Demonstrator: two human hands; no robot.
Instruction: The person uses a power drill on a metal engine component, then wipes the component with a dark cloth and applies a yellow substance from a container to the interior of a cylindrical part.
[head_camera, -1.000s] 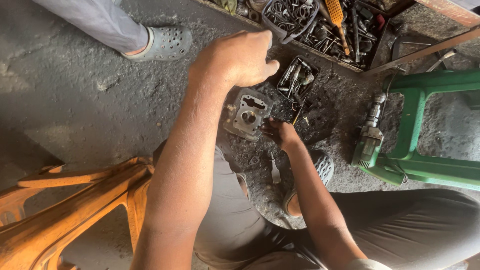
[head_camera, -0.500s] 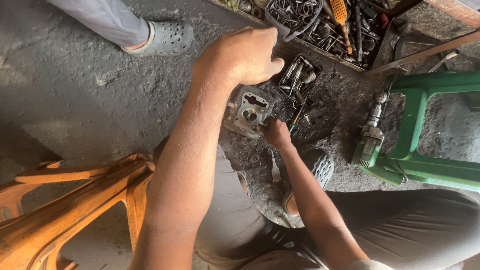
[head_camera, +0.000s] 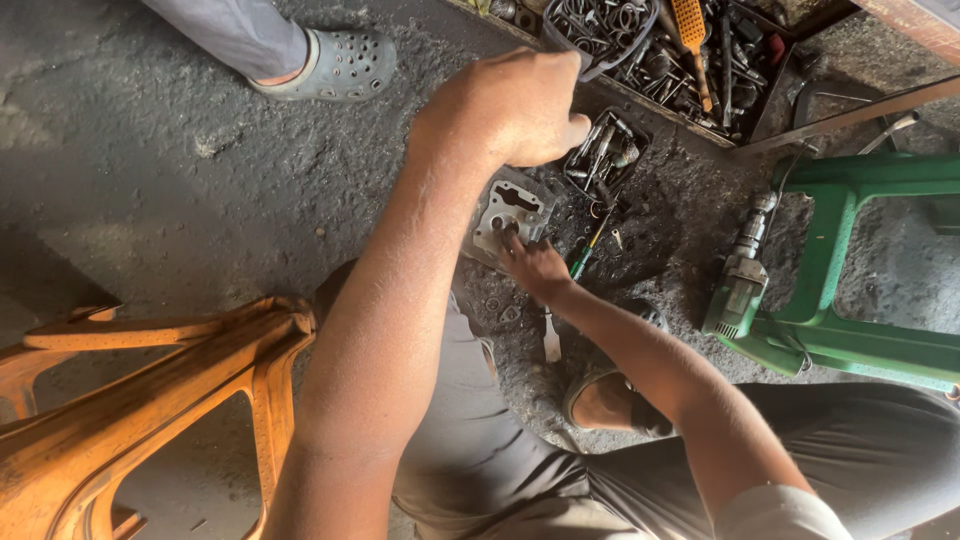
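Note:
A grey metal engine part with several holes lies on the dirty concrete floor. My right hand reaches it from below, fingertips gripping its lower edge. My left hand hovers just above the part as a closed fist, seen from the back. Whether anything is inside the fist is hidden. A small black tray of bolts and bits sits just right of the fist. A green-handled screwdriver lies beside my right hand.
An orange plastic chair stands lower left. A green stool and a green power drill are at the right. A box of tools and metal rings is at the top. Another person's foot in a grey clog is upper left.
My left fist has stayed closed over the part, shifting slightly. My right hand has moved up a little onto the part's lower edge.

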